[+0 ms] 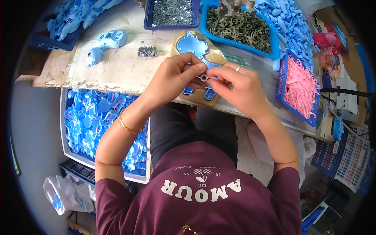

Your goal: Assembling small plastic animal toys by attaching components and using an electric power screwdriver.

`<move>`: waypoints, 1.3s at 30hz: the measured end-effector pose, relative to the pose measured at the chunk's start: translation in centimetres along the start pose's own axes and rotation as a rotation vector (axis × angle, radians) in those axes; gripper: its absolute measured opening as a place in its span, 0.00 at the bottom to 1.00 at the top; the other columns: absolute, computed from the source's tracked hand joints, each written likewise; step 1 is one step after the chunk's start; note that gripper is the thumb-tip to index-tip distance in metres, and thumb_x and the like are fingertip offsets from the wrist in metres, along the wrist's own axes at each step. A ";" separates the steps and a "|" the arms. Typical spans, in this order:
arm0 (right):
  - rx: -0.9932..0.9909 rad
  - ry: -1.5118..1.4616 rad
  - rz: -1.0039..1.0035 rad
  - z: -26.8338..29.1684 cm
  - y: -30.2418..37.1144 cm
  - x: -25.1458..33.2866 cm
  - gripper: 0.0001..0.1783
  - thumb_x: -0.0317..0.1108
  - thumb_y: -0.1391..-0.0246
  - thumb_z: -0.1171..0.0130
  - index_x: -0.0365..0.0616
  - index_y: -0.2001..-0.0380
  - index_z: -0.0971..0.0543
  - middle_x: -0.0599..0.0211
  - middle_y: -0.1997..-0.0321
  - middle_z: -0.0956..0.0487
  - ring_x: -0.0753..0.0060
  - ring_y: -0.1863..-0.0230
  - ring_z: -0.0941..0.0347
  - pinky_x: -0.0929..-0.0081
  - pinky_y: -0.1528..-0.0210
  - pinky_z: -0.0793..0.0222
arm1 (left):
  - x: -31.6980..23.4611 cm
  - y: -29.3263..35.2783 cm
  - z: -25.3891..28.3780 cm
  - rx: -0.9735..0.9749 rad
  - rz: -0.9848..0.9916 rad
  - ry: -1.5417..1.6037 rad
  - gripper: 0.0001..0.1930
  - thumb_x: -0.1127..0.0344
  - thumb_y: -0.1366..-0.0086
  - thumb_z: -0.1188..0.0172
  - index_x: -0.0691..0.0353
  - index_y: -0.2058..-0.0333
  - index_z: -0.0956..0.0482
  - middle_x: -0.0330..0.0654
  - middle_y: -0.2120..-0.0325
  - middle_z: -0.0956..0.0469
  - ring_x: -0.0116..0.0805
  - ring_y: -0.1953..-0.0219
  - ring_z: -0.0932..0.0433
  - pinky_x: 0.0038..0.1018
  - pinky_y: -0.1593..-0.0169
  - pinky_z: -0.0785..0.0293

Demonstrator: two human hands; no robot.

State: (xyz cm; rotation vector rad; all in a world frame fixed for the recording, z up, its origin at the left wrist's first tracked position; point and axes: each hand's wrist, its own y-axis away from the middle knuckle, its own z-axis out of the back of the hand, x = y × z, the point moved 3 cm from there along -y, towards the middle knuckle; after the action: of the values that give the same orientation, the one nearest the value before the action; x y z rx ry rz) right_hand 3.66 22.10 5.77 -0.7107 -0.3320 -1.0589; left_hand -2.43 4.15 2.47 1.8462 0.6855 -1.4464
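Observation:
My left hand (176,76) and my right hand (239,86) meet over the near edge of the table. Pinched between their fingertips is a small round part (204,78) with a dark centre and a paler rim; its exact kind is too small to tell. Both hands are closed. Beneath them lies a tan fixture board (213,56), which cradles a light-blue plastic toy shell half (192,44) with its hollow side up. Two small blue pieces (210,94) sit at the board's near end. My fingers cover the middle of the shell.
Left on the table (129,74) are a blue toy body (111,40) and a metal spring-like cluster (147,51). Behind stand a bin of small metal parts (172,13) and a basket of dark clips (243,33). Pink straps fill a basket (280,84) at right; below left, a crate (64,129) holds blue shells.

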 end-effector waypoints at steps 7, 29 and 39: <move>-0.060 0.281 0.106 -1.7 -1.5 -0.3 0.07 0.34 0.48 0.30 0.48 0.66 0.17 0.67 0.68 0.21 0.60 0.67 0.22 0.67 0.65 0.28 | -1.8 0.5 3.1 -0.413 -0.365 -0.523 0.13 0.61 0.26 0.43 0.63 0.51 0.20 0.43 0.64 0.14 0.30 0.69 0.15 0.26 0.65 0.21; 0.109 0.241 -0.019 -2.6 -1.3 -1.9 0.06 0.32 0.50 0.32 0.45 0.69 0.18 0.63 0.64 0.21 0.53 0.63 0.22 0.59 0.60 0.27 | 1.7 1.8 2.1 -0.077 -0.820 -1.339 0.14 0.61 0.37 0.35 0.57 0.55 0.20 0.40 0.48 0.22 0.44 0.39 0.28 0.40 0.37 0.31; -0.005 0.299 -0.122 -1.8 0.4 -2.6 0.05 0.32 0.52 0.31 0.47 0.71 0.18 0.66 0.68 0.24 0.57 0.66 0.22 0.61 0.66 0.26 | 1.9 1.5 1.6 -0.115 -0.807 -1.322 0.15 0.63 0.38 0.34 0.58 0.54 0.20 0.40 0.49 0.22 0.45 0.40 0.28 0.41 0.37 0.31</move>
State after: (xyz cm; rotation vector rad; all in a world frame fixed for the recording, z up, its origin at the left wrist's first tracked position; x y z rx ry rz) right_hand 2.67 22.81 2.80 -0.5315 -0.1159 -1.2634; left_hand -1.80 1.90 0.69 0.1672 0.7444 -2.5546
